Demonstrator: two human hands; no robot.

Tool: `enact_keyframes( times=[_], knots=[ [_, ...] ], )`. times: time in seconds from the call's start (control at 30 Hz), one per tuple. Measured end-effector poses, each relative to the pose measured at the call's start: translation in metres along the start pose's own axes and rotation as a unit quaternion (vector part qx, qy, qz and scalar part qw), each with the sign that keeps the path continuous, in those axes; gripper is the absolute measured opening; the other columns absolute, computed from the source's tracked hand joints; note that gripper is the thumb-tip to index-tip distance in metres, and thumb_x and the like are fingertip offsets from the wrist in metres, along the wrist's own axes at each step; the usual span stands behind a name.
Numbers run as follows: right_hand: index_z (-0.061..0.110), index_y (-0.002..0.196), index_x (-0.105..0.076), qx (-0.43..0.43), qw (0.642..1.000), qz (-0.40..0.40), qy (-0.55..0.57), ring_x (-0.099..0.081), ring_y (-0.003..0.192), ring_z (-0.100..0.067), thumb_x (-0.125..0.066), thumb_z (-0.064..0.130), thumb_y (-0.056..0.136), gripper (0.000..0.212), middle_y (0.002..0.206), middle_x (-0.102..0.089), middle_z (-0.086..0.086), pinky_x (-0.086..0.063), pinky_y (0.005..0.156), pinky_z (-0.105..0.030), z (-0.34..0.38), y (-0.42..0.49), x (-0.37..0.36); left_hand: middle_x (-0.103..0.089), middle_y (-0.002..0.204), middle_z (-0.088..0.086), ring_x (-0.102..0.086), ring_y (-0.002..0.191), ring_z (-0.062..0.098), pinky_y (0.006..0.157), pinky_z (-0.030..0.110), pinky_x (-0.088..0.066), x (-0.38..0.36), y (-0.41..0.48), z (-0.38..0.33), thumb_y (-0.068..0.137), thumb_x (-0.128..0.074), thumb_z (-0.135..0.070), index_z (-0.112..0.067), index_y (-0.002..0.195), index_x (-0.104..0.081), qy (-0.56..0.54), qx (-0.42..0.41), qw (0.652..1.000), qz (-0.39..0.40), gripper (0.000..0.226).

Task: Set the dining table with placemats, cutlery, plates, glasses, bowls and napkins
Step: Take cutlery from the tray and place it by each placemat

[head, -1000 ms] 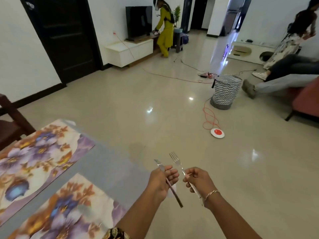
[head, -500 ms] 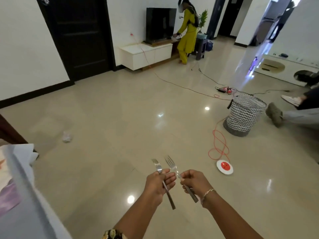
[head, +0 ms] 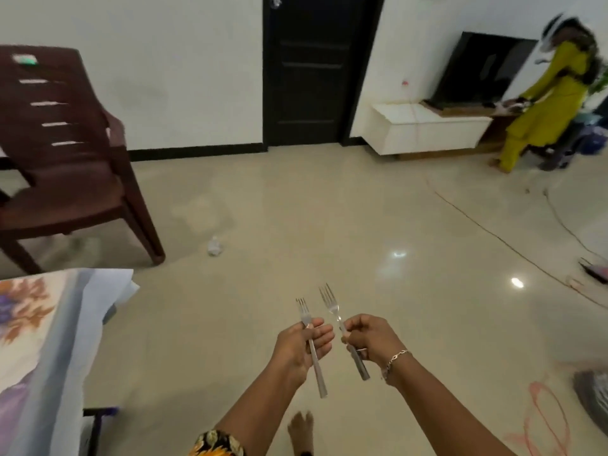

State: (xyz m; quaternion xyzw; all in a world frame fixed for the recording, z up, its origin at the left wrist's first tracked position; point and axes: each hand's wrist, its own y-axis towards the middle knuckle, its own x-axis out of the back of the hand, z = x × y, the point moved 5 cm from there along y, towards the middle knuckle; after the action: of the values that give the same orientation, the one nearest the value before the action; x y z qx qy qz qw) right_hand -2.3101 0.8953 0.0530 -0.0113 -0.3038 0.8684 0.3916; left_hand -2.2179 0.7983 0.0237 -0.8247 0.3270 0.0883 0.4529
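I am carrying cutlery: my left hand (head: 301, 348) grips one fork (head: 311, 343), my right hand (head: 368, 340) grips another fork (head: 343, 330), over the floor. The table (head: 62, 324), blurry, maybe with a placemat (head: 19, 311), is left; next I must turn there.

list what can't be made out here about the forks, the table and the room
All head view.
Table: cut off by the left edge; beyond one flowered placemat, what is laid cannot be told.
Left fork and right fork: middles hidden by the left hand and right hand.
Person in yellow: motion blur; what they handle is unclear.
White scrap on the floor: too small and blurred to name.
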Motion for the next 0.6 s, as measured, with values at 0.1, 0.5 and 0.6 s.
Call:
enact_keyframes(
  times=[0.1, 0.5, 0.6],
  knots=[
    [0.01, 0.076, -0.056, 0.012, 0.999, 0.043, -0.031, -0.054, 0.059, -0.014, -0.056, -0.009, 0.082, 0.02, 0.067, -0.06, -0.005, -0.041, 0.052, -0.022, 0.051, 0.064, -0.008, -0.067, 0.08, 0.015, -0.069, 0.061, 0.018, 0.059, 0.027, -0.056, -0.008, 0.044, -0.06, 0.096, -0.039, 0.003, 0.0, 0.089, -0.058, -0.013, -0.025, 0.999, -0.022, 0.021],
    [0.008, 0.076, -0.057, 0.07, 0.948, 0.277, -0.137, -0.05, 0.046, -0.005, -0.058, -0.009, 0.083, 0.018, 0.058, -0.053, -0.001, -0.041, 0.046, -0.018, 0.221, 0.264, -0.168, -0.068, 0.088, 0.016, -0.067, 0.08, 0.024, 0.068, 0.03, -0.053, 0.063, 0.148, -0.259, 0.094, -0.041, 0.0, 0.001, 0.095, -0.059, -0.17, -0.147, 0.961, -0.164, 0.018],
    [0.008, 0.077, -0.057, 0.097, 0.92, 0.342, -0.164, -0.05, 0.049, -0.007, -0.059, -0.007, 0.083, 0.016, 0.062, -0.052, -0.003, -0.041, 0.046, -0.017, 0.268, 0.308, -0.229, -0.069, 0.088, 0.016, -0.068, 0.079, 0.024, 0.065, 0.029, -0.053, 0.099, 0.17, -0.31, 0.093, -0.041, 0.006, 0.001, 0.095, -0.059, -0.207, -0.184, 0.937, -0.213, 0.019]
  ],
)
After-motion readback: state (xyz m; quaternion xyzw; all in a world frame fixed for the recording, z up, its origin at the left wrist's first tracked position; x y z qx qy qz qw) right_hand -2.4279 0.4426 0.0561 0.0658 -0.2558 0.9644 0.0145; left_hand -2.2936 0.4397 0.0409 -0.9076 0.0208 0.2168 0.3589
